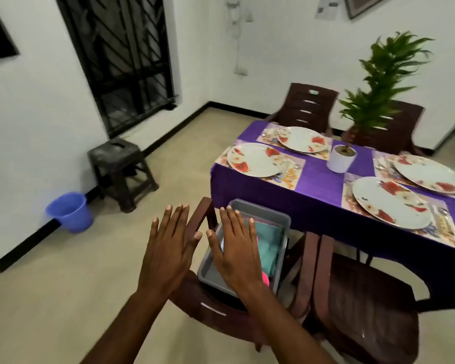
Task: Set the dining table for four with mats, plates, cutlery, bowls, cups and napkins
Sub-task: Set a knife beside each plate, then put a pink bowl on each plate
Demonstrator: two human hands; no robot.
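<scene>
Both your left hand [166,248] and right hand [237,248] hover flat over the grey tub [279,218] on the chair [195,222], fingers straight, holding nothing. Mats and plates [255,158] already lie on the surface. Reach in for the teal napkins [269,239]; lift one stack cleanly.

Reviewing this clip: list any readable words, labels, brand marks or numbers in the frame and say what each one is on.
No text can be read in this frame.
Small sticker on the far chair's backrest: too blurred to read.
Paper sheet on the wall: print too small and blurred to read.
White strip on the near chair: no lettering can be made out.
Plates, mats and grey tub: floral pattern or plain only, no text visible.
</scene>
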